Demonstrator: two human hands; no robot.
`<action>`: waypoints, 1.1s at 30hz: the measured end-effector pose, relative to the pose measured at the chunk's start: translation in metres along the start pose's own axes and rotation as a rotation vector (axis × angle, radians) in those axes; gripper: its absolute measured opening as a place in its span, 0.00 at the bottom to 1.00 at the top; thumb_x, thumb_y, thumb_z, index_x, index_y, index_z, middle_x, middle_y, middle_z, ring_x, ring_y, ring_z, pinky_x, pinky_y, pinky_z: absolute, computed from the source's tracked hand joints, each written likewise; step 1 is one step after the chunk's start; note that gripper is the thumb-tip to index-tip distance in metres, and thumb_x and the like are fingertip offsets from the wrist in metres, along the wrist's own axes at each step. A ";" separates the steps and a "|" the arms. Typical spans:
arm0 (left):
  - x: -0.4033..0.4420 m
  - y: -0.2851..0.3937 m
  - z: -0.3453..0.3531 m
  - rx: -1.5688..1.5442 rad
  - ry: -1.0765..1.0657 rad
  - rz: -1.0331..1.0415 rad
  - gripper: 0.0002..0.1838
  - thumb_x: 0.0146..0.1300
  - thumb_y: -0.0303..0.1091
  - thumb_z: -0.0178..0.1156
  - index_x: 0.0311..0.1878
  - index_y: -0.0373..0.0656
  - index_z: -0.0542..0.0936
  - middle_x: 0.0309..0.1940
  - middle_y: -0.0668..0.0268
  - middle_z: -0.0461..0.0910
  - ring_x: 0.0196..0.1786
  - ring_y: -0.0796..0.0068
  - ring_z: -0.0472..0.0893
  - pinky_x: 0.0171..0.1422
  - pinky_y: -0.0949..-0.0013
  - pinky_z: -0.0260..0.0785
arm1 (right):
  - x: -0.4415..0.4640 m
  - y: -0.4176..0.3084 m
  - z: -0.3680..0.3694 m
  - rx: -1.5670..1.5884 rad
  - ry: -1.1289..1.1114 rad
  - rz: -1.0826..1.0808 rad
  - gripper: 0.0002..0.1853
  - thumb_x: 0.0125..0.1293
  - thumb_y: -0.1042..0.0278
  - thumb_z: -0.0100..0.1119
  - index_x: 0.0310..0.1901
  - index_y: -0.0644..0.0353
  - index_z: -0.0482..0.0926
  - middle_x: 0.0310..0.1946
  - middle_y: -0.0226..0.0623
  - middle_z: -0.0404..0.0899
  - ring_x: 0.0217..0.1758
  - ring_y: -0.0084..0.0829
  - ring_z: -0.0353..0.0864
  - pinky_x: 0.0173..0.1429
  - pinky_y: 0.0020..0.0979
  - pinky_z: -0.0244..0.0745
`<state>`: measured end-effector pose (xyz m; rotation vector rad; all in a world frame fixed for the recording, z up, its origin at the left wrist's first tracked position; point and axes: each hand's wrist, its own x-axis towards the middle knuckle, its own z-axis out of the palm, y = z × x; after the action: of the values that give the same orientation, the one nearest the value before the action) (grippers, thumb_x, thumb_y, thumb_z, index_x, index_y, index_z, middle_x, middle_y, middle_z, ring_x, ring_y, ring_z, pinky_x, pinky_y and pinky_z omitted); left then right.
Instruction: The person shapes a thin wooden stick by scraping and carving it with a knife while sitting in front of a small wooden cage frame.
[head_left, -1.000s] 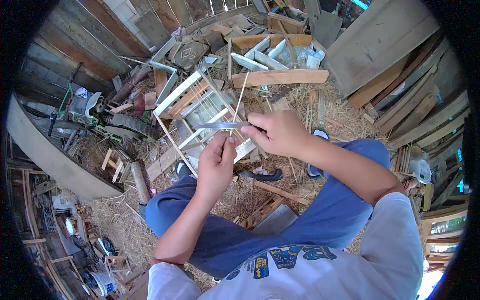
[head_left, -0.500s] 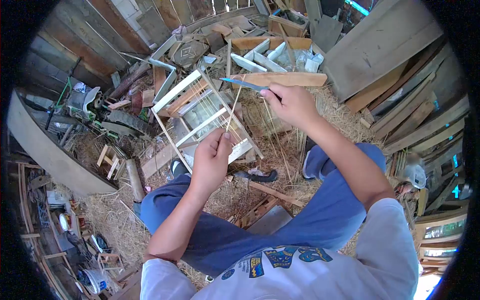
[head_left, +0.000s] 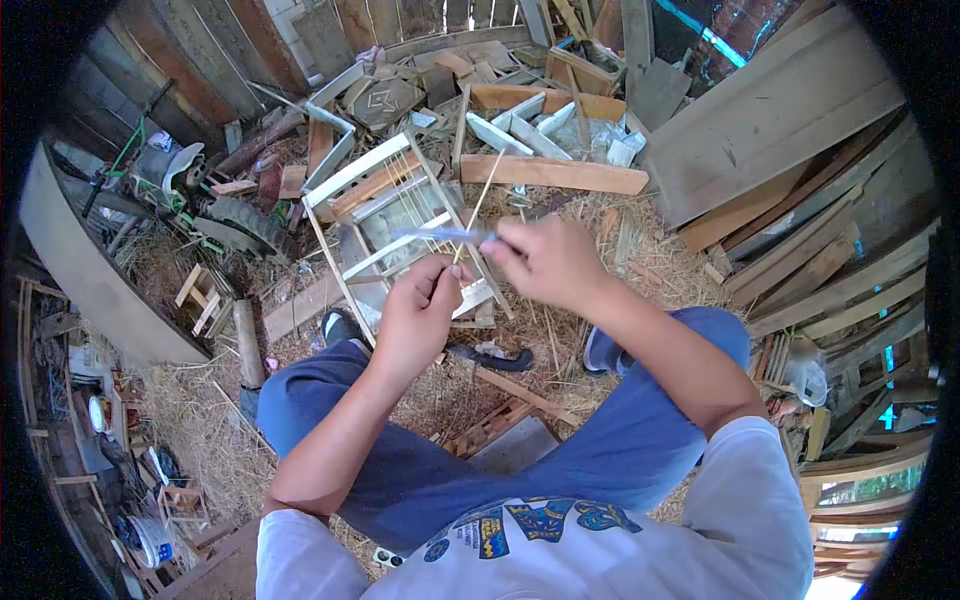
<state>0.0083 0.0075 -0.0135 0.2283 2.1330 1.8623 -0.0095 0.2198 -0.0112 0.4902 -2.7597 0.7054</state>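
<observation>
My left hand (head_left: pixel 422 308) is closed in a pinch on the lower end of a thin, pale wooden strip (head_left: pixel 487 190), which points up and away to the right. My right hand (head_left: pixel 552 258) grips a knife (head_left: pixel 432 234). Its blade points left, crossing the strip just above my left fingers; whether it touches the strip I cannot tell. Behind both hands a slatted wooden frame (head_left: pixel 352 180) leans at an angle, with several thin strips strung lengthwise across it. My left hand covers part of its lower end.
Straw and wood scraps cover the ground. A plank (head_left: pixel 560 175) and white-edged wooden pieces (head_left: pixel 540 135) lie ahead. A large board (head_left: pixel 770 110) leans at the right, a curved panel (head_left: pixel 105 270) at the left. A wheel (head_left: pixel 240 235) stands near it. A dark curved object (head_left: pixel 495 358) lies between my feet.
My right hand has brought the knife down and left, from beyond the strip's middle to near my left fingers. My left hand keeps its pinch. The view has shifted slightly.
</observation>
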 end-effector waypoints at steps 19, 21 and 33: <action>0.004 -0.006 0.001 -0.187 -0.063 -0.108 0.11 0.81 0.32 0.51 0.46 0.38 0.80 0.24 0.77 0.67 0.28 0.89 0.64 0.31 0.76 0.57 | 0.001 0.023 -0.003 0.042 0.087 0.175 0.18 0.76 0.47 0.54 0.42 0.52 0.84 0.22 0.44 0.82 0.27 0.50 0.85 0.30 0.50 0.77; 0.004 -0.006 0.006 -0.079 -0.044 0.045 0.11 0.81 0.31 0.50 0.47 0.37 0.80 0.24 0.77 0.67 0.28 0.89 0.63 0.31 0.76 0.56 | -0.001 0.005 -0.003 0.002 0.030 -0.102 0.18 0.74 0.50 0.58 0.31 0.55 0.76 0.21 0.43 0.79 0.24 0.49 0.82 0.28 0.47 0.73; -0.005 0.007 0.006 -0.116 -0.041 0.031 0.08 0.81 0.31 0.51 0.47 0.39 0.78 0.26 0.77 0.67 0.30 0.88 0.65 0.34 0.77 0.58 | 0.028 0.095 -0.024 -0.141 0.212 0.407 0.19 0.78 0.47 0.51 0.38 0.53 0.81 0.25 0.48 0.83 0.30 0.51 0.85 0.36 0.50 0.78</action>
<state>0.0143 0.0124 -0.0063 0.2733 1.9979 1.9738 -0.0673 0.3029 -0.0214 -0.1742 -2.7006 0.5978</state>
